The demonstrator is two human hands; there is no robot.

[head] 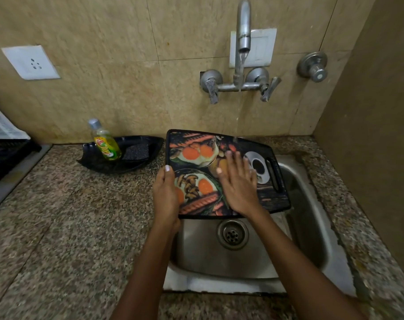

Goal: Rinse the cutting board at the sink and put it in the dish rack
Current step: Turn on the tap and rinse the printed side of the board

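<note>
The cutting board (221,162) is held over the steel sink (311,204), tilted a little, its printed face of eggs, sausages and mushrooms turned up toward the camera. Its left edge is gripped by the left hand (165,192), thumb laid on the printed face near the rim and the fingers hidden underneath. The right hand (239,185) is pressed flat on the picture side, fingers spread and stretched out, nothing clasped in it; motion blur is seen around the fingertips. The slot handle of the board is found at its right end, out over the basin.

Water is seen running from the tap (243,26), a thin stream dropping past the mixer valves and landing on the far edge of the board, close to its upper right corner. Below the board the drain (232,234) is left uncovered in the bottom of the sink.

On the speckled granite desk (69,227), left of the sink, a black tray (150,144) is set against the wall. A yellow-green dish soap bottle (106,144) is stood leaning in it, and a dark scrub pad (136,152) is laid just beside the bottle. At the far left edge of the view a black slatted dish rack (4,158) is partly shown, well apart from the board.
</note>
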